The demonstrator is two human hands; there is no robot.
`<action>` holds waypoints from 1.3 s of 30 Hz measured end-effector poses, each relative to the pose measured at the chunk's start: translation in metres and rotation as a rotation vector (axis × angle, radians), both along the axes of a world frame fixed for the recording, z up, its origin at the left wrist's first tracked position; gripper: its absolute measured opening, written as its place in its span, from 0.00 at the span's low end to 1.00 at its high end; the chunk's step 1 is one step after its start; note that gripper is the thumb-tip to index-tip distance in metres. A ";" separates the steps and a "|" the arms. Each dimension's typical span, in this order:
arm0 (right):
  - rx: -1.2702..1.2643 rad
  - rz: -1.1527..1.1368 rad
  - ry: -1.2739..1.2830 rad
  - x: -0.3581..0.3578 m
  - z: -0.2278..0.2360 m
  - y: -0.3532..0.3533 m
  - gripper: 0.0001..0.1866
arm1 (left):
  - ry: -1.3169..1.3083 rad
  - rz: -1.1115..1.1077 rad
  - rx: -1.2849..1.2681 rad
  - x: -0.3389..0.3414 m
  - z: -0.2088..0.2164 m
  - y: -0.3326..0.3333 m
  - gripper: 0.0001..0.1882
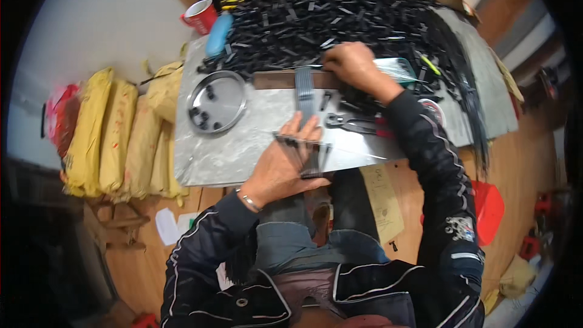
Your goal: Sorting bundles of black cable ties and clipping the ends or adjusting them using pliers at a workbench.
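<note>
Near the table's front edge, my left hand (282, 161) has several small black parts (313, 163) caught at its fingers. Its fingertips reach the lower end of a grey ribbed strip (305, 91), which lies across a brown bar (273, 80). My right hand (355, 67) is closed at the edge of a big heap of small black parts (322, 12), just right of the bar. Whatever its fingertips pinch is too small to make out. Pliers (352, 124) with red on the handle lie below the right wrist, and one loose black piece (326, 100) is beside the strip.
A round metal dish (226, 123) with a few black bits sits at the left. Behind it are a blue case (219, 35) and a red mug (203, 18). Green tray (398, 70) with thin clear pieces, right. Long black strands (470, 94) hang off the right side. Yellow wrapped bundles (115, 133) stand left.
</note>
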State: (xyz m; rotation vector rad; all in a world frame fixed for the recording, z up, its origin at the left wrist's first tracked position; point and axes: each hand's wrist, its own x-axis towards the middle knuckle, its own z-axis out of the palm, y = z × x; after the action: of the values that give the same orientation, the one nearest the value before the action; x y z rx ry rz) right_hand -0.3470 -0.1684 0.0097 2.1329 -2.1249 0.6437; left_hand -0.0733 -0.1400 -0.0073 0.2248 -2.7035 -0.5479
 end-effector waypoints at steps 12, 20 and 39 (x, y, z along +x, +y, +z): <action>0.090 -0.322 0.018 -0.048 0.043 0.076 0.08 | -0.003 0.016 0.005 0.009 -0.001 0.008 0.50; 0.071 -0.289 0.060 -0.053 0.042 0.094 0.07 | -0.011 0.000 0.009 0.010 0.000 0.008 0.49; 0.060 -0.015 0.177 0.015 0.021 0.015 0.09 | -0.021 0.002 0.041 0.012 0.000 0.007 0.47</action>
State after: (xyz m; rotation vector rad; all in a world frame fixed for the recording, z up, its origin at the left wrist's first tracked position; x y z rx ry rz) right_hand -0.3324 -0.1532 0.0304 2.1133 -2.0890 0.3776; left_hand -0.0611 -0.1326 -0.0069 0.2462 -2.7140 -0.6038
